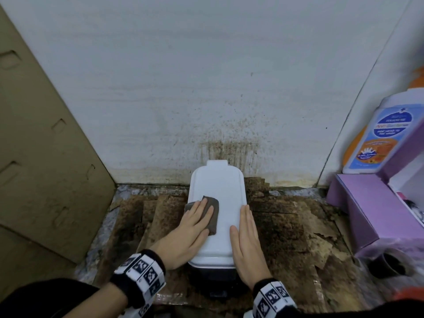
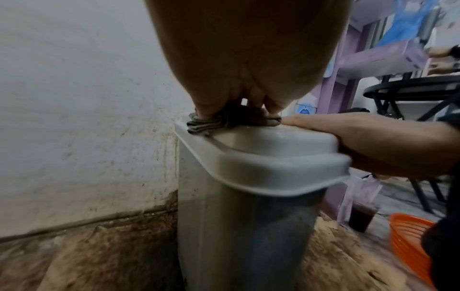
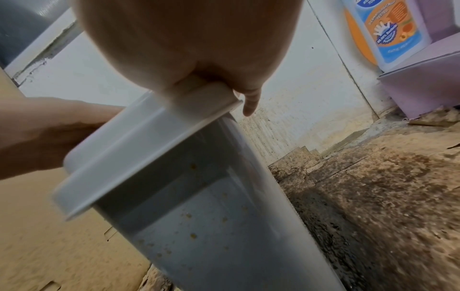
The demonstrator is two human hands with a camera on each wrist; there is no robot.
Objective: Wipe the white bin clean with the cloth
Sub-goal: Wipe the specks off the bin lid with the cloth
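Note:
A tall white bin (image 1: 223,191) with a closed lid stands on the floor against the stained wall. On the lid's left half lies a folded grey-brown cloth (image 1: 212,216). My left hand (image 1: 195,223) presses flat on the cloth with straight fingers. The left wrist view shows the cloth (image 2: 211,123) bunched under my fingertips at the lid's edge (image 2: 248,169). My right hand (image 1: 246,235) lies flat along the lid's right edge, thumb on top. In the right wrist view the bin's side wall (image 3: 199,216) carries small brown specks.
Dirty, torn brown cardboard (image 1: 286,226) covers the floor around the bin. A cardboard sheet (image 1: 41,157) leans at the left. A purple box (image 1: 371,210) and a soap bottle (image 1: 380,134) stand at the right, with a dark cup (image 1: 387,265) near them.

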